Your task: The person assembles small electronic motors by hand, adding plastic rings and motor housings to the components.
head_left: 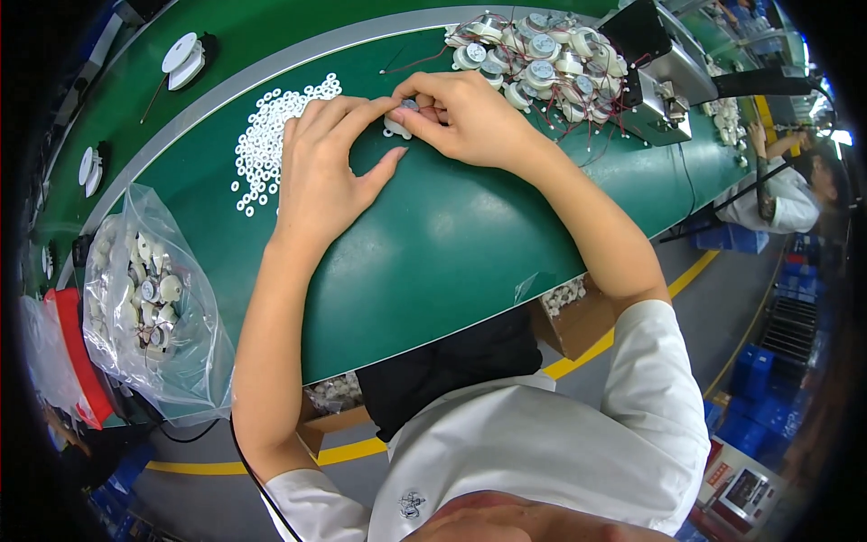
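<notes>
I can read no words from here: the print on the grey round faces [542, 70] of the white wired parts [569, 63] is too small; the dark emblem [411, 504] on the white cloth shirt [542, 443] is unclear.

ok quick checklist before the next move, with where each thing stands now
1. Right hand has a hold on the small round part: ok, pinched at thumb and fingers.
2. Left hand touching that part: cannot tell, its index fingertip meets the right hand's fingers there.
3. White rings close by: ok, loose beside the left hand.
4. Wired parts lying untangled: not ok, heaped in a jumble.
5. Part's underside sound: cannot tell, hidden.
</notes>
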Demonstrator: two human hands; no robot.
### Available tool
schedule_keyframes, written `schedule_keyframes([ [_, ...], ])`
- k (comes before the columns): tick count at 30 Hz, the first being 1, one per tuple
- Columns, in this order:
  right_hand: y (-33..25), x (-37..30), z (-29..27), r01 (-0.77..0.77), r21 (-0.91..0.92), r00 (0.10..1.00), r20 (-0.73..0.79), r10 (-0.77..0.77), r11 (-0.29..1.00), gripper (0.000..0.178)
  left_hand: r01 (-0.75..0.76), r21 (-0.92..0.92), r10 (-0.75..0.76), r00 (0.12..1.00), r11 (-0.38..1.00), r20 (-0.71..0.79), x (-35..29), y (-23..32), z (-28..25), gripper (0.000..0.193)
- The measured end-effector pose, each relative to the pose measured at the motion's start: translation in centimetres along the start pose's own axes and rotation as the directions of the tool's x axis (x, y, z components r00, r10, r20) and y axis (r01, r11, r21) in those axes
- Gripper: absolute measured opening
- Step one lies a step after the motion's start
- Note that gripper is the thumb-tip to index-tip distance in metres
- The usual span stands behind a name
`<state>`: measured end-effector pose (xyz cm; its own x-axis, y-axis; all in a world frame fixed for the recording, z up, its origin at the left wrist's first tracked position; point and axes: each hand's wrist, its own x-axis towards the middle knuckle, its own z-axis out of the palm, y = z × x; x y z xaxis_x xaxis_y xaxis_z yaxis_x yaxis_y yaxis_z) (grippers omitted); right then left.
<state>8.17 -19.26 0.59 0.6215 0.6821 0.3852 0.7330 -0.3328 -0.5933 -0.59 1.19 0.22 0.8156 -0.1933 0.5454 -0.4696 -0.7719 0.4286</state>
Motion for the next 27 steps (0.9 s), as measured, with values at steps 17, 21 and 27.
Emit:
schedule_keyframes([
  [17, -1.7, -0.1, 0.1, -0.116, 0.011, 0.992, 0.040, 0.116, 0.993, 0.022, -0.040, 0.036, 0.038, 0.998, 0.999, 0.056, 0.2, 0.0, -0.6, 0.040],
  [21, -2.0, -0.6, 1.2, 0.031, -0.115, 0.996, -0.078, -0.040, 0.993, 0.017, -0.078, 0.052, 0.076, 0.996, 0.996, 0.045, 0.6, 0.0, -0.6, 0.037],
  [27, -3.2, -0.7, 1.4, 0.013, -0.266, 1.000, -0.021, -0.019, 0.964, 0.015, -0.040, 0.031, 0.038, 0.997, 0.999, 0.066, 0.5, 0.4, -1.0, 0.034],
])
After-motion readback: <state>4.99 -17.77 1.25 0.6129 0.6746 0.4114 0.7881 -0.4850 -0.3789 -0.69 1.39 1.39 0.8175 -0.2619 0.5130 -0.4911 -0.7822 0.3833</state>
